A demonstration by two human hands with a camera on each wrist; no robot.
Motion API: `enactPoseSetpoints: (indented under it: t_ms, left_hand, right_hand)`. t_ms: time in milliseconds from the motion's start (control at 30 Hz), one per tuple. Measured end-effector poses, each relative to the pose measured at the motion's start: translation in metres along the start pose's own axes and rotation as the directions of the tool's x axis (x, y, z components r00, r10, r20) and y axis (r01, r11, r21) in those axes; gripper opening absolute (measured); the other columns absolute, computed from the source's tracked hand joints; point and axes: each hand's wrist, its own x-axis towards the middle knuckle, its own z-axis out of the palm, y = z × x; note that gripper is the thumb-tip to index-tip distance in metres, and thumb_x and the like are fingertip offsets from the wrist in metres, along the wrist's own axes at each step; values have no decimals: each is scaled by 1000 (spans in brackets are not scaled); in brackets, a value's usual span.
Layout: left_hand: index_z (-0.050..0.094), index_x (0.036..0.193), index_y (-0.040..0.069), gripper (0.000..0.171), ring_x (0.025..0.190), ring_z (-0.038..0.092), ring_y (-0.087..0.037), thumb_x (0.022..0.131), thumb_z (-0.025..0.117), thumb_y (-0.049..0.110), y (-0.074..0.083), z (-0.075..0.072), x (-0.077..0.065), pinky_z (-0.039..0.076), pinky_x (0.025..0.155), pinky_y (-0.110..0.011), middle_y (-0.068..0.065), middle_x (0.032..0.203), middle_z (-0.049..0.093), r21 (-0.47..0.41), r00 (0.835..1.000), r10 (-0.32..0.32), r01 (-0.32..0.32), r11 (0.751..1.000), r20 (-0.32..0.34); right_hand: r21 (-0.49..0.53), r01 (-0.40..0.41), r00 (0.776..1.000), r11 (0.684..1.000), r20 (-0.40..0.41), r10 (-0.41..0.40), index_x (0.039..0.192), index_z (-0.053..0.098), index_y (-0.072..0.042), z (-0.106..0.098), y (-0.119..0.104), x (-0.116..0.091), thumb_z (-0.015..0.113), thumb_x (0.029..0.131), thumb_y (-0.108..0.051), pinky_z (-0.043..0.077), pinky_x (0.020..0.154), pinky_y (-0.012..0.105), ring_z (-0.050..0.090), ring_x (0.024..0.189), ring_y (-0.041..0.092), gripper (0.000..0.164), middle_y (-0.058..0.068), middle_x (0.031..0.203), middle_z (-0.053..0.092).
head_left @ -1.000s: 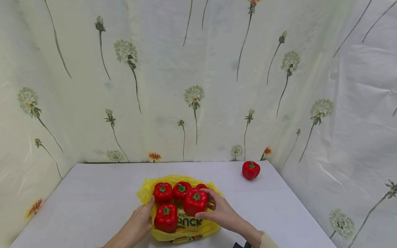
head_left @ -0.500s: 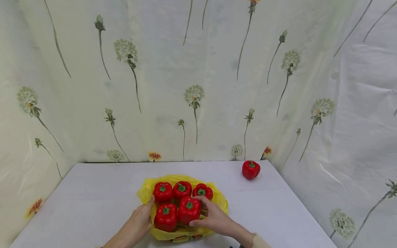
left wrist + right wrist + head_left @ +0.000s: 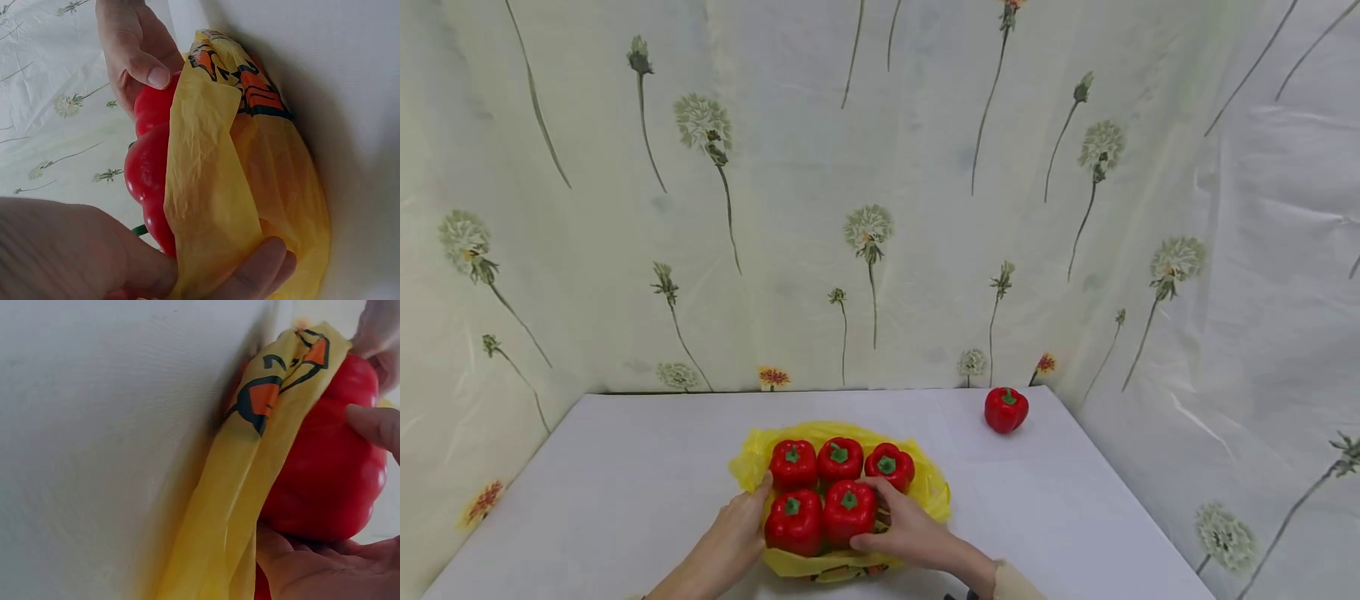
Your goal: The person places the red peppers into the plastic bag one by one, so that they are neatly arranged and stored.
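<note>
Several red bell peppers sit stem-up in a yellow plastic bag (image 3: 934,490) whose mouth is spread wide. My right hand (image 3: 912,530) grips the front right bell pepper (image 3: 850,512), thumb on its near side and fingers behind. That pepper stands right against the front left bell pepper (image 3: 793,523), low between the bag's sides. At the bag's left side, my left hand (image 3: 739,528) pinches its edge; in the left wrist view the thumb goes inside and the fingers (image 3: 265,265) lie outside the yellow film. Three bell peppers form the back row, among them the right one (image 3: 890,467).
One more red bell pepper (image 3: 1006,410) stands apart at the table's back right corner. The white table (image 3: 647,475) meets a hanging curtain (image 3: 790,250) printed with dandelions, at the back and both sides.
My right hand has brought its bell pepper left and down, beside the front left one, which has shifted slightly left. The back right pepper and the bag's right side now show. The left hand stays put.
</note>
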Motion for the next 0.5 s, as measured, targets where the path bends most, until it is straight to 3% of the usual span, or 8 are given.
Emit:
enactPoseSetpoints:
  t_ms: [267, 400, 500]
  left_hand:
    - [41, 136, -17, 66, 81, 55, -24, 72, 56, -19, 3, -1, 0, 55, 81, -48, -31, 116, 61, -9, 999, -34, 34, 999, 13]
    - [40, 137, -17, 66, 77, 51, -23, 72, 54, -18, 3, -1, 0, 55, 71, -40, -30, 116, 61, -24, 998, -56, 56, 998, 15]
    - [39, 138, -16, 68, 77, 50, -24, 71, 53, -17, 3, -1, 1, 51, 65, -34, -31, 118, 60, -41, 997, -81, 81, 996, 20]
  right_hand:
    - [37, 29, 998, 999, 53, -31, 142, 36, -26, 0, 5, 4, 73, 84, -35, 51, 95, 43, 50, 126, 29, 70, 4, 139, 50]
    - [63, 33, 996, 997, 84, -39, 143, 35, -27, -1, 6, 5, 72, 85, -37, 50, 97, 42, 49, 127, 28, 70, 5, 142, 47]
    - [51, 31, 995, 998, 95, -35, 143, 37, -22, -2, 7, 7, 72, 84, -38, 51, 96, 41, 49, 127, 28, 71, 4, 141, 48]
